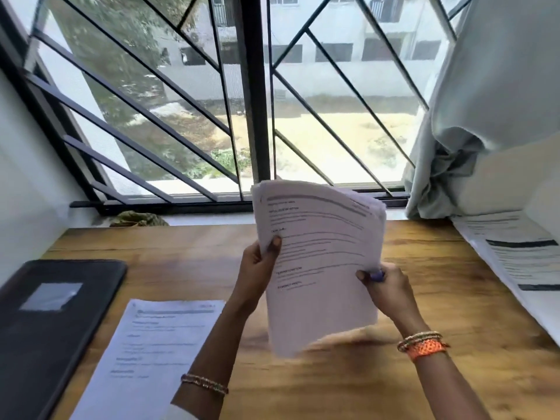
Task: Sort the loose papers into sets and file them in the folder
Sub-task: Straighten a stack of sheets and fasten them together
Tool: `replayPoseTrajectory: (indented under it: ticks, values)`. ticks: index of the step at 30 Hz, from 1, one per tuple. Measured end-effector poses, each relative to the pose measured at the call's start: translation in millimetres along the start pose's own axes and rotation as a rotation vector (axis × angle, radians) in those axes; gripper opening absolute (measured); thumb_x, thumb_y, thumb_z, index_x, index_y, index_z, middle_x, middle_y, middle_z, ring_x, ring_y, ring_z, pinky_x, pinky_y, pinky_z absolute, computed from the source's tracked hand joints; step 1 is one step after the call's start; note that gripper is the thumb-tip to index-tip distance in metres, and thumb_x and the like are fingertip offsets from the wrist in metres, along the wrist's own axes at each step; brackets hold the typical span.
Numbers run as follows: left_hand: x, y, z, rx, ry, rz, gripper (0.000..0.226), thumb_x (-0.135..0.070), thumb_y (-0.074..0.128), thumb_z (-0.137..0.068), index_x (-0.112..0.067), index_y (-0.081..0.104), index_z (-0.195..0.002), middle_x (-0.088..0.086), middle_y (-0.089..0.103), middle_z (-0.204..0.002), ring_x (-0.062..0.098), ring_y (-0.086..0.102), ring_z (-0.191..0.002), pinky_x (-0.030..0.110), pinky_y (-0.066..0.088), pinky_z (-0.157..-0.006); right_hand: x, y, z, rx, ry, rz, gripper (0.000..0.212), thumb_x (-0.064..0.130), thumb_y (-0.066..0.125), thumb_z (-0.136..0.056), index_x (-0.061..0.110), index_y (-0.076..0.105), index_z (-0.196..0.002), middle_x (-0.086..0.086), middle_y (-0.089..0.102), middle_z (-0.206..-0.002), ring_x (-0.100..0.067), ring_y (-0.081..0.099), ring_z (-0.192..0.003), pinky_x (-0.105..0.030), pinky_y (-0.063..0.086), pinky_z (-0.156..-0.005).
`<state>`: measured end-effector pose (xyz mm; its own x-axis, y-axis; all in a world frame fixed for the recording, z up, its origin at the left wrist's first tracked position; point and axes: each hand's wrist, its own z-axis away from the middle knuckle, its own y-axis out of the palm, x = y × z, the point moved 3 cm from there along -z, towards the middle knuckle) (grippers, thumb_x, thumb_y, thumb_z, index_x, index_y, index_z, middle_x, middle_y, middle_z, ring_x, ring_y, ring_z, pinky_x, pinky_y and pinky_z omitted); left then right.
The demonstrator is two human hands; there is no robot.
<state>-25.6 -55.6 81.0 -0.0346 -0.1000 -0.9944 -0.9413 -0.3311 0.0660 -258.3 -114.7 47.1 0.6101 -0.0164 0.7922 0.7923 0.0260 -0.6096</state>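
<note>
While we sort, we hold the thick stack of white printed papers [318, 262] upright above the middle of the wooden worktop [454, 313], its lower edge lifted off the wood, probably so the top page faces us and can be read. Our left hand [257, 268] grips the stack's left edge, thumb pressed on the front sheet and fingers curled behind. Our right hand [385, 286] pinches the lower right edge, and something small and purple shows under its fingers; we cannot tell what it is.

One loose white printed sheet [145, 353] lies flat near the worktop's front edge, left of our arms, which looks like the start of a set. Beside it, at the left edge, the closed black folder with a pale label [51, 328] waits, not yet opened. More printed white pages [521, 256] lie along the right edge, below the pale green curtain [485, 101].

Bare wood is open under the stack and toward the front right corner, so we judge there is room to lay down another set there. The back edge runs along the barred window [251, 101], where a crumpled green cloth [136, 218] rests on the sill.
</note>
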Motion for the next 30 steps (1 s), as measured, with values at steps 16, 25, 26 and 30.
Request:
replayPoseTrajectory:
  ticks: [16, 25, 26, 30]
  values:
    - [130, -18, 49, 0.021, -0.515, -0.164, 0.024, -0.012, 0.054, -0.096, 0.004, 0.061, -0.112, 0.021, 0.066, -0.109, 0.033, 0.064, -0.099, 0.046, 0.051, -0.091, 31, 61, 40, 0.163, -0.402, 0.478, 0.048, 0.030, 0.057, -0.094, 0.029, 0.045, -0.140, -0.004, 0.060, -0.127, -0.031, 0.059, -0.108, -0.037, 0.048, -0.075]
    - [130, -30, 34, -0.136, -0.347, -0.386, 0.028, -0.026, 0.049, -0.098, -0.009, 0.058, -0.119, 0.000, 0.062, -0.105, 0.017, 0.058, -0.096, 0.030, 0.046, -0.078, 26, 135, 9, 0.511, -0.530, 0.584, 0.045, 0.026, 0.060, -0.090, 0.028, 0.051, -0.134, -0.005, 0.061, -0.126, -0.026, 0.058, -0.111, -0.038, 0.051, -0.085]
    - [129, -31, 31, -0.172, -0.325, -0.419, 0.028, -0.025, 0.050, -0.098, -0.008, 0.060, -0.118, -0.001, 0.061, -0.104, 0.015, 0.056, -0.096, 0.027, 0.042, -0.077, 27, 135, 7, 0.498, -0.543, 0.591, 0.044, 0.027, 0.061, -0.089, 0.028, 0.052, -0.132, -0.004, 0.062, -0.123, -0.025, 0.059, -0.109, -0.039, 0.052, -0.083]
    - [138, -31, 27, -0.236, -0.266, -0.447, 0.023, -0.024, 0.053, -0.096, -0.009, 0.065, -0.108, 0.007, 0.069, -0.103, 0.020, 0.062, -0.097, 0.028, 0.045, -0.075, 35, 116, -5, 0.244, -0.217, 0.256, 0.026, 0.029, 0.063, -0.089, 0.018, 0.054, -0.110, -0.003, 0.060, -0.091, -0.021, 0.057, -0.074, -0.031, 0.045, -0.063]
